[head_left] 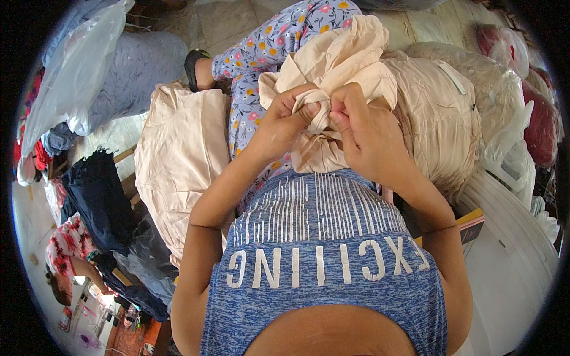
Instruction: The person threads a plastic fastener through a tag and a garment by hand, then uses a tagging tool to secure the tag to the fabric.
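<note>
A bunched piece of cream cloth [332, 56] lies over my lap, its folds gathered up between my hands. My left hand [291, 118] is closed round a rolled fold of it, thumb pressed on top. Close beside it, my right hand [365, 127] pinches the same cloth between thumb and fingertips. Whether the piece is a finished garment cannot be made out. A stack of matching cream fabric [181, 154] lies by my left side. On my right, against my leg, is a thick bundle of beige fabric [436, 113].
Clear plastic bags [504, 89] and dark red bundles [540, 124] crowd the right. Left are a plastic-covered grey-blue bundle [139, 71] and dark cloth [98, 190]. At lower left, a person in a red-and-white top [70, 243] is near a wooden table [133, 332]. A white plastic chair [504, 255] is behind my right arm.
</note>
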A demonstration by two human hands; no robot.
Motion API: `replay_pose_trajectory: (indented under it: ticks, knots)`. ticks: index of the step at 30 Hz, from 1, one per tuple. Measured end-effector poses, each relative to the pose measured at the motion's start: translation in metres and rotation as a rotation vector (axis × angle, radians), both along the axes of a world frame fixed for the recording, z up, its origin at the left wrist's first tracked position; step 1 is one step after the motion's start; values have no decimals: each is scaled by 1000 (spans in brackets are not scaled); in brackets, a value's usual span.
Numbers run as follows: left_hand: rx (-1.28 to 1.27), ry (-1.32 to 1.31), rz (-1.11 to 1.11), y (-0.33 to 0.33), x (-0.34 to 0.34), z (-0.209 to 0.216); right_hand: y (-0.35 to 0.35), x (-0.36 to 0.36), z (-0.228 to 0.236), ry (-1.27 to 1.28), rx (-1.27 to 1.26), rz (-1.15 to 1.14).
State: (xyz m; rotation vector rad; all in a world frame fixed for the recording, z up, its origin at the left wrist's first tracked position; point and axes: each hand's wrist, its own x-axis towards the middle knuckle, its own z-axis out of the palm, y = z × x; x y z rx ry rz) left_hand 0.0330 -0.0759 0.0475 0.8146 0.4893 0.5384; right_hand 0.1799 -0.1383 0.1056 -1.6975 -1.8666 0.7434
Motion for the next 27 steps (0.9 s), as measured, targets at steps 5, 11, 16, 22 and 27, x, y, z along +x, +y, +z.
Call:
replay_pose_trajectory:
  ticks: [5,11,16,22,27]
  knots:
    - [-63,-25,23,0,0,-5,-1,-2,1,164,-1,-87]
    - [-74,-46,21,1,-2,-7,-2,-1,2,174,-27,-91]
    - [-44,-53,3,1,-2,-7,0,-1,4,125,4,-75]
    - [17,14,39,-1,0,-5,-1,-1,6,52,-9,-52]
    - [77,30,25,0,0,-3,0,-2,4,-37,29,-41]
